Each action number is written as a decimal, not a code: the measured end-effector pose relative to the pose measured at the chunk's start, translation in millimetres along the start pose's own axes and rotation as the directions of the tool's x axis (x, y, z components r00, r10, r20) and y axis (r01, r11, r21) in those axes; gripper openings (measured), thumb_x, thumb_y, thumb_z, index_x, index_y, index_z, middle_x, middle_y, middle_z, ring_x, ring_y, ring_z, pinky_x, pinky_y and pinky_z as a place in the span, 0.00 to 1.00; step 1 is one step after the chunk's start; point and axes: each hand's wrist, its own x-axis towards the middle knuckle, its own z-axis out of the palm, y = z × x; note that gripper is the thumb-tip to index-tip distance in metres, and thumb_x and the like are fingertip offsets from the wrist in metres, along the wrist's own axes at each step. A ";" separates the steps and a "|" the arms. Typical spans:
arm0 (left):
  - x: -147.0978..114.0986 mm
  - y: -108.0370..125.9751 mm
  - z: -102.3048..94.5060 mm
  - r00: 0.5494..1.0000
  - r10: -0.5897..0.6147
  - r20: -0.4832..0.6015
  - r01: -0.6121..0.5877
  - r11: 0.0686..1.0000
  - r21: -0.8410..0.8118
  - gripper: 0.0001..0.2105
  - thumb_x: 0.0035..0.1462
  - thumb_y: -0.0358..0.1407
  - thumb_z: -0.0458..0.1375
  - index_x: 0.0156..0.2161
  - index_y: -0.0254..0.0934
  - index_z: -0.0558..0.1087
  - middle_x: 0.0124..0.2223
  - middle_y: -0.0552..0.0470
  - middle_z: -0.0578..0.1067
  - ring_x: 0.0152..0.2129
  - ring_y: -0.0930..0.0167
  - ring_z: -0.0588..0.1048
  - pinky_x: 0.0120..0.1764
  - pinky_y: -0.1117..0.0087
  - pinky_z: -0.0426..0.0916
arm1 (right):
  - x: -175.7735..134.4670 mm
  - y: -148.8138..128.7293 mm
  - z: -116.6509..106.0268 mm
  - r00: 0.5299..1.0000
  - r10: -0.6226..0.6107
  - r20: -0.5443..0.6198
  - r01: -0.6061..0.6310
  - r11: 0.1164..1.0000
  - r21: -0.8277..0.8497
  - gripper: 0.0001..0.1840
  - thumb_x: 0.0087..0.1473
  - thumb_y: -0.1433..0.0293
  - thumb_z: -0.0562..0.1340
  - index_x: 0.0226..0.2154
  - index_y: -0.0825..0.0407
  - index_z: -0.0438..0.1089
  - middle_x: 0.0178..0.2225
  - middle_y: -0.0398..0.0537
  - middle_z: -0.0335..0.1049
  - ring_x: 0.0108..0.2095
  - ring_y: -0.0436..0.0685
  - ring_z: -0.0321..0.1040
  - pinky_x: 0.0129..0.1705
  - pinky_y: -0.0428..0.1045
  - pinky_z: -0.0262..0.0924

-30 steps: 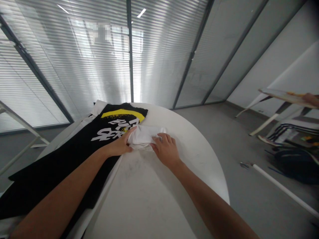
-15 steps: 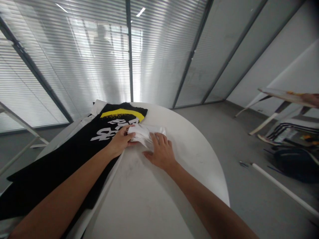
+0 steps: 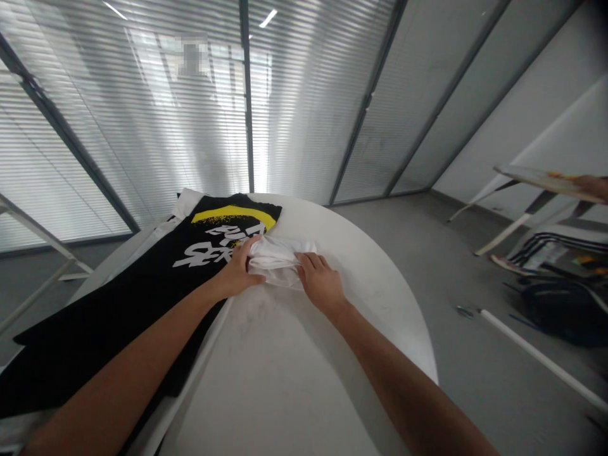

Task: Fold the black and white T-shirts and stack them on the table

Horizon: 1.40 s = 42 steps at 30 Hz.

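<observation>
A folded white cloth [image 3: 280,256] lies bunched on the round white table [image 3: 375,297]. My left hand [image 3: 237,271] holds its left end, thumb on the near side and fingers on the far side. At the right end, my right hand [image 3: 322,282] grips the fabric with bent fingers; its thumb is mostly hidden. Left of the cloth a black T-shirt [image 3: 142,291] with white lettering and a yellow arc is spread out, and my left forearm passes over it. White fabric [image 3: 187,201] shows along the shirt's far edge.
A glass partition with blinds [image 3: 304,114] stands behind the table, a blurred figure beyond it. To the right are a wooden-topped table [image 3: 536,179], a person's hand [image 3: 591,185], a dark bag [image 3: 565,310] and a white pole [image 3: 536,354]. A white metal frame [image 3: 52,237] stands at left.
My right hand has shifted slightly right, to the cloth's right end. My left thumb has moved to the cloth's near edge. The cloth looks flatter and wider between my hands.
</observation>
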 end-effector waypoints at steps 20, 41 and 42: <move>-5.3 -1.6 -17.9 0.969 -0.121 -0.214 0.213 0.847 0.487 0.21 0.54 0.30 0.52 0.54 0.34 0.58 0.35 0.48 0.72 0.31 0.64 0.73 0.37 0.62 0.67 | -2.7 10.1 -0.4 1.000 -0.009 -0.014 0.011 0.991 0.131 0.20 0.64 0.67 0.50 0.57 0.49 0.61 0.54 0.51 0.66 0.53 0.58 0.62 0.49 0.51 0.61; -26.5 -6.8 -10.1 1.000 0.002 -0.003 0.000 0.766 0.643 0.09 0.59 0.33 0.47 0.35 0.39 0.69 0.34 0.49 0.76 0.33 0.66 0.75 0.38 0.67 0.65 | -8.5 16.2 -16.3 0.986 0.022 0.163 -0.022 1.000 -0.005 0.34 0.50 0.71 0.58 0.60 0.46 0.56 0.59 0.55 0.58 0.52 0.62 0.62 0.43 0.53 0.62; -26.7 -6.1 -11.0 1.000 -0.026 -0.007 0.025 0.754 0.656 0.09 0.59 0.33 0.47 0.34 0.38 0.69 0.33 0.49 0.75 0.32 0.65 0.75 0.37 0.67 0.64 | -9.0 18.9 -18.7 0.982 0.017 0.189 -0.018 1.000 0.001 0.34 0.50 0.72 0.58 0.60 0.45 0.56 0.58 0.54 0.59 0.50 0.62 0.63 0.43 0.52 0.63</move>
